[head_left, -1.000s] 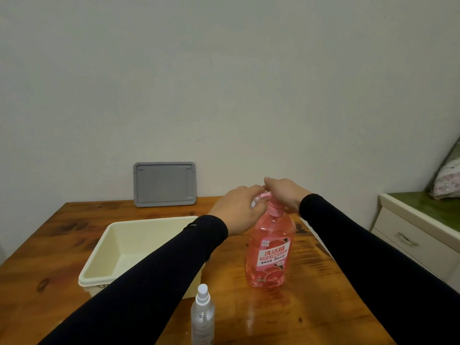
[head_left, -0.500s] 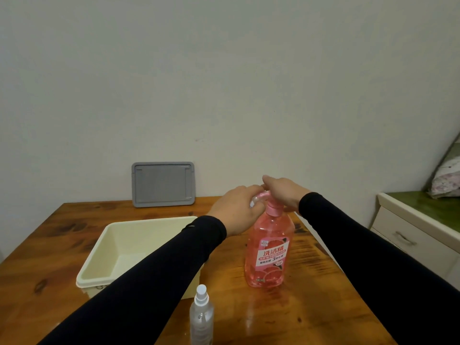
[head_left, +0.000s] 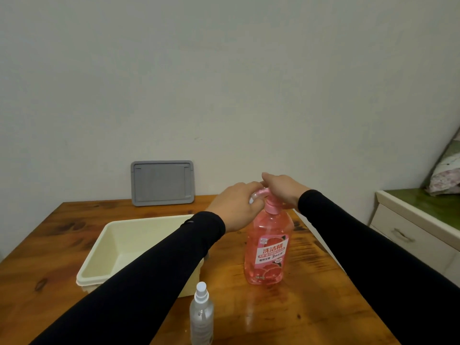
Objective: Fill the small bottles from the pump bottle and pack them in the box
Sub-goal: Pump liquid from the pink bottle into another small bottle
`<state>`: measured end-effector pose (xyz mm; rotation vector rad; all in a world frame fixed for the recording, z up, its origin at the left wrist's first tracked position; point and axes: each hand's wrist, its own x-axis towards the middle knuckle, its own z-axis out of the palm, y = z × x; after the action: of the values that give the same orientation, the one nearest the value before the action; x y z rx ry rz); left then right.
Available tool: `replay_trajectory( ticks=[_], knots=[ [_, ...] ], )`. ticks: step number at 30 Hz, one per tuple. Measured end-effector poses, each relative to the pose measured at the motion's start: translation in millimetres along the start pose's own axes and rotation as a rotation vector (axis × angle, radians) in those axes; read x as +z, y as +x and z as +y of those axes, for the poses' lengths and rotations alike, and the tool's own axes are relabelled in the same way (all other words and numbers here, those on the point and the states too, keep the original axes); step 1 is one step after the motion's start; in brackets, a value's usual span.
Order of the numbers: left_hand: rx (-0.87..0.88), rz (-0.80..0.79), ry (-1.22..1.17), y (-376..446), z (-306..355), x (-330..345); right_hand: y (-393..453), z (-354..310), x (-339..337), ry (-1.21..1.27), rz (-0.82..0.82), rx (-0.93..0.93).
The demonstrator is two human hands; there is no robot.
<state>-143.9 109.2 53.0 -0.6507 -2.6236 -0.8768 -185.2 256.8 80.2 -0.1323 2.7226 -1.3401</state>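
while a head camera looks down over a wooden counter, two arms in black sleeves reach forward to the top of a pink pump bottle standing upright near the middle. the left hand is curled around something small and pale held right at the pump's spout; only a sliver of it shows between the fingers, so it is hard to say what it is. the right hand lies over the pump head from behind, and the pump hides its fingertips, so how firmly it grips, or whether it only presses, cannot be told.

the pump bottle is clear pink plastic, mostly full, with a pink and white label printed in chinese characters and a grapefruit picture low down. to its left sits a cream box, open at the top; the left forearm crosses over its near right corner and hides that part, and what shows of the inside looks bare. at the near edge of the counter, between the arms, stands a small clear spray bottle with a white nozzle; its base is cut off by the bottom of the frame.

a grey lid leans upright against the wall at the back of the counter. on the far right, partly cut off, are a white cabinet with a drawer handle and some floral fabric above it.
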Motion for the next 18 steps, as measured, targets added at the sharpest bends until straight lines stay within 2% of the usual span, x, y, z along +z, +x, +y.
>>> replay_trajectory(
  ticks=[18],
  knots=[
    [-0.008, -0.014, 0.02, 0, -6, 7, 0, 5, 6, -0.016, 0.023, -0.002]
  ],
)
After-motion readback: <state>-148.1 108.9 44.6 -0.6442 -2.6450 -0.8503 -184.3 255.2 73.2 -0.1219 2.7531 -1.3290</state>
